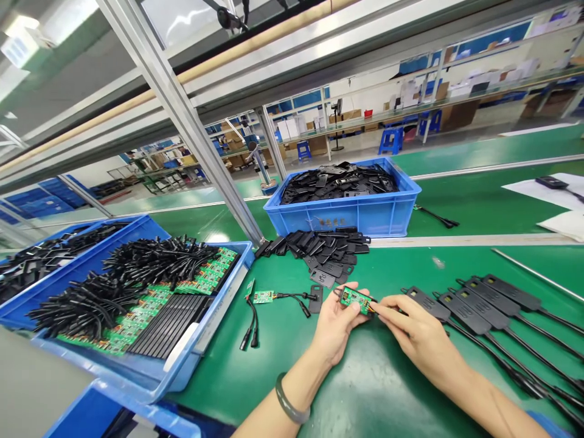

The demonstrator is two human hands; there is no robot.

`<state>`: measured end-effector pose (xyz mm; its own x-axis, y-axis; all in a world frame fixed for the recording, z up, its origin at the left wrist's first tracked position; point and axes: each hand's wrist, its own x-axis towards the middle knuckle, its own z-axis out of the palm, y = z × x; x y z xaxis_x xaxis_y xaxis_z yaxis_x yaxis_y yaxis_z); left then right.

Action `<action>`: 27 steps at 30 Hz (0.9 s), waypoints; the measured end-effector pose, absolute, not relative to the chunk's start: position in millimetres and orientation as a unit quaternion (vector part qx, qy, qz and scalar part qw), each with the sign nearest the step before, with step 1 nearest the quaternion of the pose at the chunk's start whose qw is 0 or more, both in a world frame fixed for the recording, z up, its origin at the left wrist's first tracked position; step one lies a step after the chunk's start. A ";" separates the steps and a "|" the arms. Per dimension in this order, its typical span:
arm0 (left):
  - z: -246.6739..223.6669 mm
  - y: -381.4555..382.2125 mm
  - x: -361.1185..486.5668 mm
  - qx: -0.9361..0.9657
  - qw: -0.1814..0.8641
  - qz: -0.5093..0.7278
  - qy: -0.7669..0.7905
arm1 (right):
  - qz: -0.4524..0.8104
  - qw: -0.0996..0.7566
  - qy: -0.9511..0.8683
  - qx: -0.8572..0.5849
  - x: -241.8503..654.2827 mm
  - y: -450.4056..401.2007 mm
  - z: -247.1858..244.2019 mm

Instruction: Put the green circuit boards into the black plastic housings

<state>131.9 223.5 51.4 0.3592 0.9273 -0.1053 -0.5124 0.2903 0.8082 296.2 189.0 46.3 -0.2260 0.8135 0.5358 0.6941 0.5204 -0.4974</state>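
Note:
My left hand [335,325] grips a small green circuit board [354,300] with its thumb pressing on the board; a black casing piece shows around the board's edge. My right hand [417,331] pinches at the board's right end, where orange and black wires come out; its fingertips partly hide them. Left of my hands another green circuit board [263,297] lies on the bench with its black cable and a black cover [316,299] beside it. A further cable pair with connectors [249,337] lies near it. Several cased units [474,310] with cables rest to the right.
A blue bin [340,216] full of black casing pieces stands behind a loose pile of black covers [319,252]. At left, a blue tray [182,371] holds boards with cables. A metal rod [538,274] and papers [542,188] lie right. A metal post [205,146] rises centrally.

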 end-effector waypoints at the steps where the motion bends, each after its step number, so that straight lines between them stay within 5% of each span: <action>1: 50.3 223.6 133.4 0.349 0.739 0.489 0.305 | 0.082 0.387 -0.781 -0.483 295.6 189.0 44.8; 15: 44.1 218.1 134.8 0.499 0.577 0.511 0.396 | 0.358 0.330 -0.667 -0.564 285.1 191.5 52.5; 27: 43.8 216.1 135.6 0.432 0.642 0.521 0.359 | 0.396 0.374 -0.617 -0.568 279.5 188.7 48.3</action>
<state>135.6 216.1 43.8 0.1988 0.9800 -0.0102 -0.3595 0.0826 0.9295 279.5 188.7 48.3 -0.0748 0.9971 0.0118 0.4040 0.0411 -0.9139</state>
